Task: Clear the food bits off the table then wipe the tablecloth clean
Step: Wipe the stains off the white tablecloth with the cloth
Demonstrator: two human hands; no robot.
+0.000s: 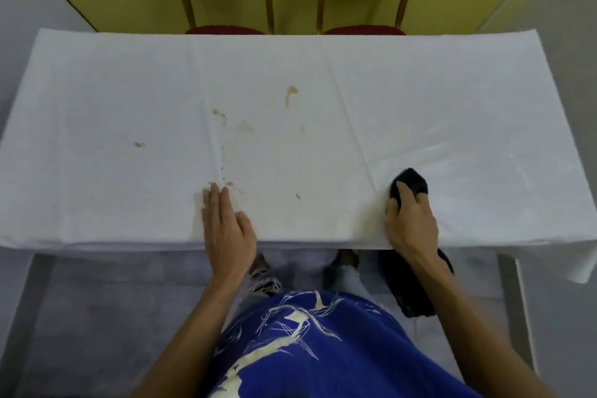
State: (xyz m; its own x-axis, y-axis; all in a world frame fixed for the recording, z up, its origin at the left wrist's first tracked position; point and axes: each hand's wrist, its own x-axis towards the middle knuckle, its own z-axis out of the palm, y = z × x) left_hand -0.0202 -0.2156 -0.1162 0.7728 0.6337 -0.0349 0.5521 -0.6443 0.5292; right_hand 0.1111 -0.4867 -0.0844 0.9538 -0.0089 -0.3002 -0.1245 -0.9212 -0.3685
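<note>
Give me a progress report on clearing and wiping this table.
Done: little shows as finished; no large scraps lie on the tablecloth. In hand: the left hand lies flat beside small crumbs, and the right hand grips a black cloth at the near edge. Left: brown stains mark the middle, so wiping remains.

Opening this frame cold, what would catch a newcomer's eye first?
Most striking are the brownish food stains scattered over the middle of the white tablecloth. At its near edge the right hand grips a crumpled black cloth whose tail hangs down over the edge. The left hand lies flat on the tablecloth, right beside the nearest stains.
</note>
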